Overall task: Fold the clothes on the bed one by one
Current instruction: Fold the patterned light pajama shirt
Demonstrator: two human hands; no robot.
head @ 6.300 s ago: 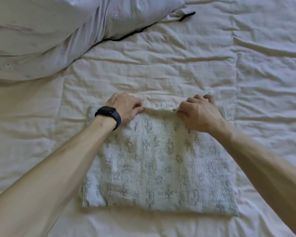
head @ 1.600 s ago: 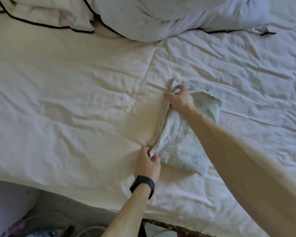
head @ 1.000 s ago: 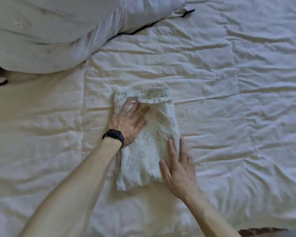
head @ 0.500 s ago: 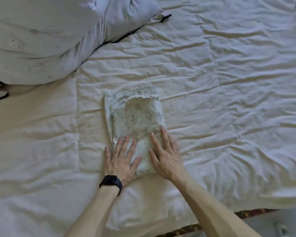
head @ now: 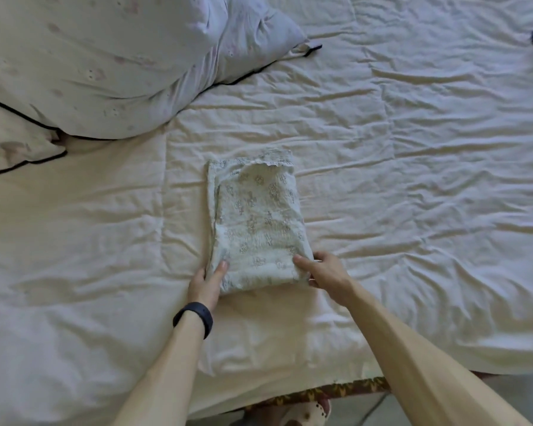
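On bed (head: 413, 179), left grip (head: 206, 281), right grip (head: 323, 272) pinch garment (head: 256, 222).

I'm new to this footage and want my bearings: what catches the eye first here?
The folded printed garment lies mid-bed on the rumpled white sheet, a narrow rectangle. The left hand, with a black wristband, and the right hand grip its near corners. A big pillow fills the far left.
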